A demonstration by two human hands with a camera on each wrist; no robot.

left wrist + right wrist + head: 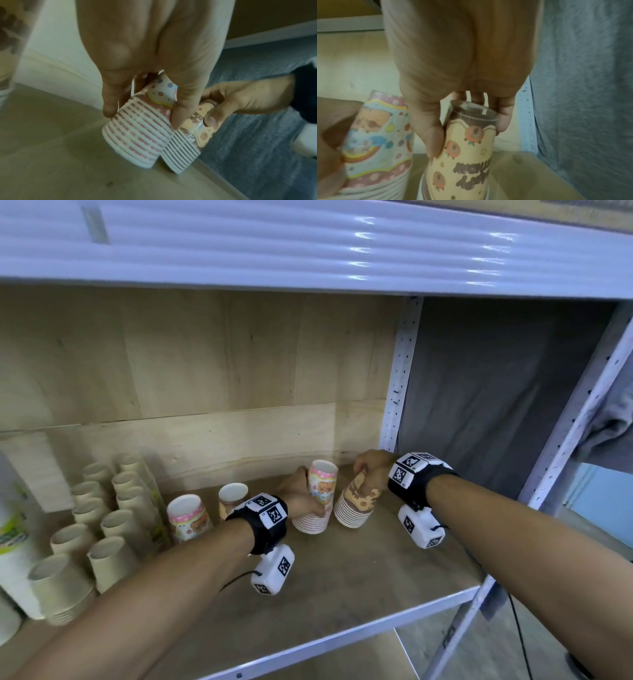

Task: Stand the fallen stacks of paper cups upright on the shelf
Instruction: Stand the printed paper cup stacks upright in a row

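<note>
My left hand (301, 494) wraps the pink cartoon stack (317, 498) at centre frame, and my right hand (371, 470) pinches the top of the brown-and-cream stack (356, 505) just beside it. Both stacks stand rims-down on the shelf (359, 583), touching near the base, the brown one a little tilted. Left of them, two more printed stacks (187, 518) and the plain beige stacks (113, 518) at lower left stand upright. I judge the job nearly done: settle these two and let go.
</note>
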